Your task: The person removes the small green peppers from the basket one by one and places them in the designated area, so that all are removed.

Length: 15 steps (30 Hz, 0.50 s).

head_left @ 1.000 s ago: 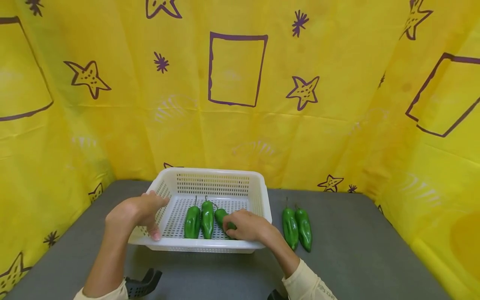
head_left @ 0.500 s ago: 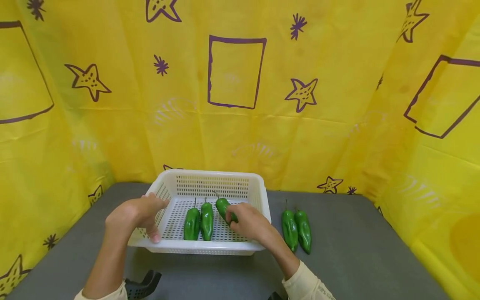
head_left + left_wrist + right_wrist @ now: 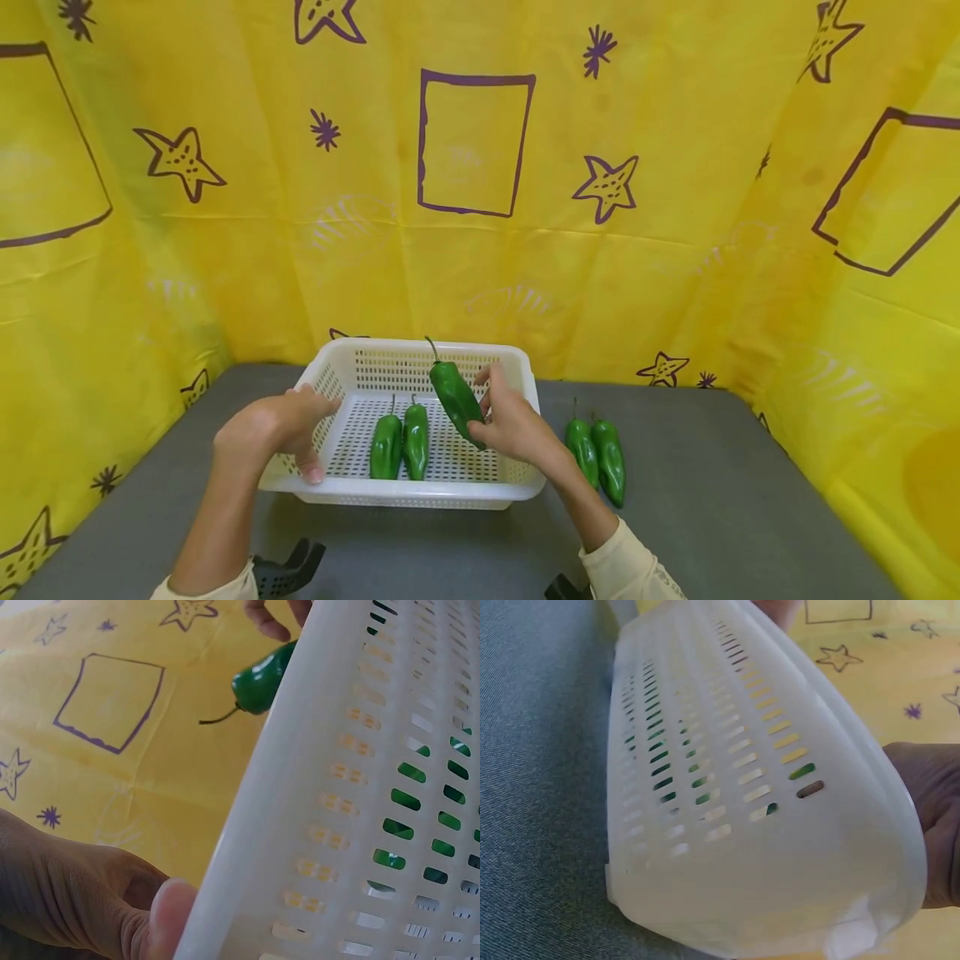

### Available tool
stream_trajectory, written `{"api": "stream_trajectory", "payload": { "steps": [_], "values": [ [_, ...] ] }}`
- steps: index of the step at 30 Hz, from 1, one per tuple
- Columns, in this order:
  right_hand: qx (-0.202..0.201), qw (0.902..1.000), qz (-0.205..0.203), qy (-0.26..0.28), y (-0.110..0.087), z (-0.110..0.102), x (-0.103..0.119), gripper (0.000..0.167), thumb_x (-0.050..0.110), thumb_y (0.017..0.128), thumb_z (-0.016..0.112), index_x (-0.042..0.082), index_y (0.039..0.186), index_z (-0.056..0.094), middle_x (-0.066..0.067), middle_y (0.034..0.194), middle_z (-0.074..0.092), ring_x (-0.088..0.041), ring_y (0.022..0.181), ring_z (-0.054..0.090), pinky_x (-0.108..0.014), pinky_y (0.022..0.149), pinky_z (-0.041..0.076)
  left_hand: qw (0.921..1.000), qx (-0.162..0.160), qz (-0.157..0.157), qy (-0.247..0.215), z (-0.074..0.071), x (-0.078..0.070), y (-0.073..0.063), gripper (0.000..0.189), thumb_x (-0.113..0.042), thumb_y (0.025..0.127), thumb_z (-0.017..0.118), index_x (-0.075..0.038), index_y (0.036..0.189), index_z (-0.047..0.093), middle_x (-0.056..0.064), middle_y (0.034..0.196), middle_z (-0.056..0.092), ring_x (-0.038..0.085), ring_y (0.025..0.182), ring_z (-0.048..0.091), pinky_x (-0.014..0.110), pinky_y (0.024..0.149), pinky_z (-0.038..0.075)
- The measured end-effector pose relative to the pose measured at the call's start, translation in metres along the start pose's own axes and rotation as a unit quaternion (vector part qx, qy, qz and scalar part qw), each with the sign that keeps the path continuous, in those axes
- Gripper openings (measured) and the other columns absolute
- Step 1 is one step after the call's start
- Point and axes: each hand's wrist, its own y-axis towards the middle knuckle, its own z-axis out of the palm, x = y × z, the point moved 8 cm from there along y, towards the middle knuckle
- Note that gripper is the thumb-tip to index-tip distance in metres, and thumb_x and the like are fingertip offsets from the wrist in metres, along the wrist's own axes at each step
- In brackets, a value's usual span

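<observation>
In the head view, my right hand (image 3: 517, 425) pinches the lower end of a green chili pepper (image 3: 452, 390). The pepper tilts above the basket floor, its stem pointing up and left. My left hand (image 3: 273, 423) grips the left rim of a white perforated plastic basket (image 3: 405, 492), thumb at the near corner. In the left wrist view, that thumb (image 3: 171, 915) lies against the rim. Two more green chili peppers, a left one (image 3: 386, 447) and a right one (image 3: 416, 442), lie side by side in the basket. The right wrist view shows mostly the basket's outer wall (image 3: 795, 862).
Right of the basket, two green chili peppers (image 3: 609, 462) lie together on the dark grey table (image 3: 712, 492), one partly behind my right forearm. A yellow patterned cloth (image 3: 465, 275) encloses the back and sides of the table.
My right hand has lifted the third chili pepper up off the basket floor, away from the other two. My left hand and the basket have stayed in place.
</observation>
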Motion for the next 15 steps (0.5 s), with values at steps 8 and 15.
{"api": "stream_trajectory", "payload": {
  "steps": [8,15],
  "values": [
    [-0.001,0.9996,-0.001,0.029,0.002,-0.006,0.002,0.057,0.001,0.086,0.074,0.000,0.140,0.058,-0.011,0.093,0.067,-0.019,0.075,0.068,-0.024,0.065,0.052,1.0000,-0.002,0.001,-0.003,0.001,0.000,-0.001,0.116,-0.022,0.059,0.099,0.003,0.156,0.042,0.042,0.145,0.046,0.041,0.110,0.054,0.057,0.094,0.048],
    [-0.002,0.9995,0.009,0.029,0.001,-0.016,-0.001,0.046,0.006,0.083,0.074,-0.001,0.128,0.067,-0.011,0.091,0.071,-0.015,0.073,0.068,-0.025,0.063,0.053,1.0000,-0.001,0.002,0.000,0.003,0.000,0.000,0.115,-0.023,0.059,0.100,0.003,0.156,0.043,0.044,0.148,0.042,0.042,0.110,0.054,0.057,0.094,0.049]
  ]
}}
